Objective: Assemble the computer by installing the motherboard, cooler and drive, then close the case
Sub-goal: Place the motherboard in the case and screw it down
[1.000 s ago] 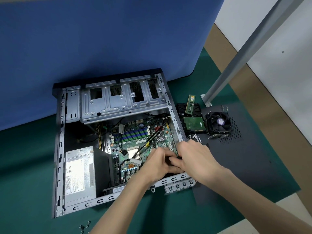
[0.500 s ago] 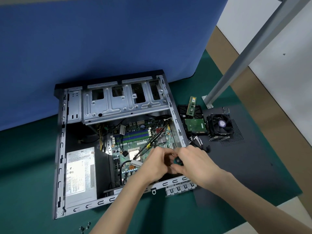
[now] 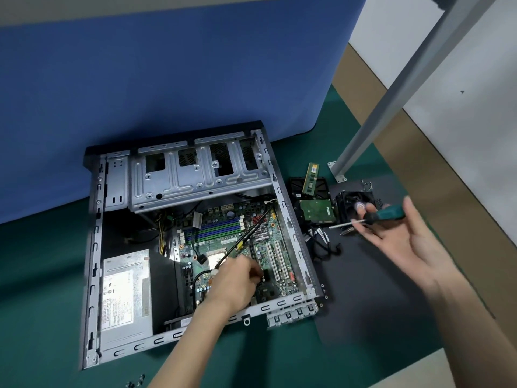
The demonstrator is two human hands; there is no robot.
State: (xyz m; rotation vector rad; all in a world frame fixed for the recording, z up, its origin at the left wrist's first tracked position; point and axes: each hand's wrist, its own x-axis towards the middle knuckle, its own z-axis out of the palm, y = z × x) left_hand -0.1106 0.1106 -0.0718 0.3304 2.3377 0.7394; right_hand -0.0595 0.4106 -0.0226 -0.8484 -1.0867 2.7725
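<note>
The open computer case [image 3: 95,247] lies flat on the green mat, and the green motherboard [image 3: 268,228] sits inside it. My left hand [image 3: 235,284] reaches into the case with its fingertips bunched down on the board's near part; what they pinch is hidden. To the right of the case, my right hand [image 3: 405,242] is raised and holds a teal-handled screwdriver [image 3: 389,214] with the shaft pointing left. Under that hand the black fan cooler [image 3: 352,203] and the hard drive [image 3: 316,211] lie outside the case.
A grey power supply [image 3: 126,289] fills the case's near left, with a metal drive cage [image 3: 195,175] at the back. A RAM stick [image 3: 311,177] lies by the drive. The dark side panel [image 3: 377,289] lies right of the case. A slanted metal pole [image 3: 391,88] stands far right. Loose screws [image 3: 135,382] lie near me.
My hands were together over the board's near right corner. My right hand has since lifted away to the right with the screwdriver, while my left stays on the board.
</note>
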